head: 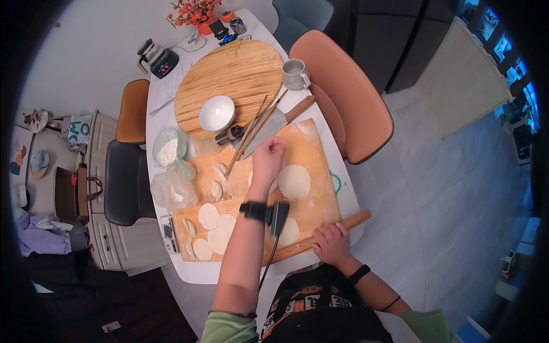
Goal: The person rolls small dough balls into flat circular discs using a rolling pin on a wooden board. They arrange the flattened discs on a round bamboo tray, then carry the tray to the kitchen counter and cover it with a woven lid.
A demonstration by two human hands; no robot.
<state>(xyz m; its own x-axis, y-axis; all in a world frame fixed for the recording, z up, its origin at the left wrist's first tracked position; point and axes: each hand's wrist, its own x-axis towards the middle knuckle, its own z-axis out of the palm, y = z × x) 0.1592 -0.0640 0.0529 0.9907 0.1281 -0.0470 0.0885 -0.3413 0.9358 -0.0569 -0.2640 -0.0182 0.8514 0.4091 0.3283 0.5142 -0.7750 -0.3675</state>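
My left hand (270,155) is raised above the floured wooden board (311,145), its fingers curled in with nothing visible in them. It is near the blade of a cleaver (266,132) and a pair of chopsticks (248,139). My right hand (331,243) grips a wooden rolling pin (357,219) along the board's near right edge. A round dough wrapper (294,182) lies right of my left forearm, and another wrapper (288,231) sits closer to me. Several overlapping wrappers (222,235) are spread at the left, beside folded dumplings (189,228). More dumplings (216,190) rest farther up the board.
A bowl of flour (167,152) and a plastic bag (173,188) stand left of the board. Beyond are a round slatted wooden board (231,73), a white bowl (217,113) and a mug (295,75). A phone (169,234) lies at the left edge; a chair (343,94) stands right.
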